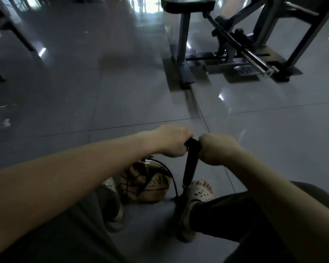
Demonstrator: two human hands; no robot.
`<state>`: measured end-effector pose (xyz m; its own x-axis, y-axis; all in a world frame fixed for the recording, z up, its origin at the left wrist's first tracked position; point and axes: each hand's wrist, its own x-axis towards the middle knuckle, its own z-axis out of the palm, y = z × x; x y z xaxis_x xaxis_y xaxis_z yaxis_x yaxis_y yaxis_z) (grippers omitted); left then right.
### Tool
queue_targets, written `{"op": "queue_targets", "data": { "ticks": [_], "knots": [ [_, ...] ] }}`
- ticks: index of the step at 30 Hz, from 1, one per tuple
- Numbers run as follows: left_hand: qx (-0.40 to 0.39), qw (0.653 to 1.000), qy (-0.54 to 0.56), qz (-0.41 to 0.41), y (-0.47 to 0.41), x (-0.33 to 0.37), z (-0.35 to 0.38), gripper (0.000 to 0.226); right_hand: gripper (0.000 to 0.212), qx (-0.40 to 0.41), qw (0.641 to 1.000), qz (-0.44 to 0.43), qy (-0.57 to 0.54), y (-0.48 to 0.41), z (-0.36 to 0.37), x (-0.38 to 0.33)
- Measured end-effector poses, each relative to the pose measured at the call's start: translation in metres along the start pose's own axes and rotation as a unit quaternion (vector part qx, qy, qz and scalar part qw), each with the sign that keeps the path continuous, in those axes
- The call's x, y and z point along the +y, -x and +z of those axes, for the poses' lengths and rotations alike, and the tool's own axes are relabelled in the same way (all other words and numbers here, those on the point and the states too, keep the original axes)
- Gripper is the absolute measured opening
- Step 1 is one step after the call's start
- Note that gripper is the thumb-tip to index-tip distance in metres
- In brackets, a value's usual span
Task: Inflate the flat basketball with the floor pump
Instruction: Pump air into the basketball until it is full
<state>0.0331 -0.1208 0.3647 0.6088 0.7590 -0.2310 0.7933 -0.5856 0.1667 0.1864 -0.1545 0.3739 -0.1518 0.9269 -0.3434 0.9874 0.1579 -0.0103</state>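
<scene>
A black floor pump [190, 168] stands upright on the tiles between my feet. My left hand [172, 139] grips the left end of its handle and my right hand [217, 149] grips the right end, fingers curled round the bar. A crumpled tan basketball [146, 182] in a black string net lies on the floor just left of the pump. The pump's black hose [174, 179] curves from the pump's base up over the ball. Its far end at the ball is hidden behind my left wrist.
My right foot in a pale clog [198, 194] rests on the pump's base; the left clog [110, 185] is beside the ball. A weight bench with a steel bar [254, 61] stands far right. Dark furniture legs [17, 37] are at far left.
</scene>
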Motion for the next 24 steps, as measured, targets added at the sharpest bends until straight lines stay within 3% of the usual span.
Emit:
{"op": "queue_targets", "data": {
  "ticks": [11, 16, 17, 20, 24],
  "knots": [
    [-0.045, 0.998, 0.032, 0.028, -0.011, -0.018, 0.099, 0.009, 0.02, -0.047, 0.998, -0.029, -0.04, -0.01, 0.078, -0.015],
    [-0.021, 0.999, -0.035, 0.007, -0.006, 0.0, 0.147, 0.03, 0.003, -0.101, 0.992, 0.01, -0.073, -0.013, 0.126, -0.016],
    [-0.019, 0.999, -0.039, -0.003, -0.004, 0.005, 0.156, 0.03, 0.009, -0.101, 0.991, 0.026, -0.078, -0.013, 0.137, -0.015],
    [0.006, 0.999, -0.039, -0.038, -0.004, 0.01, 0.169, 0.027, 0.017, -0.084, 0.996, 0.016, -0.038, -0.016, 0.152, -0.013],
    [-0.022, 0.997, -0.075, -0.014, 0.0, 0.008, 0.157, 0.036, 0.021, -0.05, 0.998, -0.033, 0.027, -0.005, 0.136, -0.017]
  ]
}}
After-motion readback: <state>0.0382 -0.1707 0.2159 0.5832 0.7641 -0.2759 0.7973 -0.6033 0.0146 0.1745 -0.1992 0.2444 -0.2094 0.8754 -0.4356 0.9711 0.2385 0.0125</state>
